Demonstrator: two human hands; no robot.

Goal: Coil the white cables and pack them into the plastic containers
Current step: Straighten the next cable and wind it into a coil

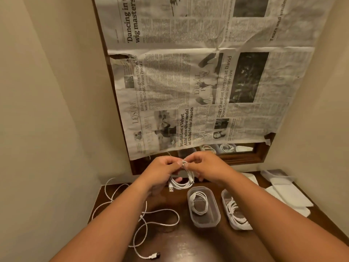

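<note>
White cable coiled into a small loop hangs between our two hands above the dark brown wooden tabletop, toward twelve o'clock from the containers. Our left hand pinches the top of the coil between thumb and fingertips, the remaining fingers curled beneath the loops. Our right hand meets it at three o'clock, its fingertips pressed together on the cable end at the top of the coil. A metal USB plug dangles at the coil's seven o'clock.

At five o'clock from the coil stands a clear rectangular plastic container, a coiled white cable lying inside it. Just beside it at three o'clock sits a second clear plastic container, also holding a coiled white cable.

Loose white cable sprawls uncoiled over the tabletop at seven o'clock from our hands. Translucent plastic lids lie at three o'clock, well apart from the hands. Newspaper sheets cover the wood-framed mirror on the wall at twelve o'clock.
</note>
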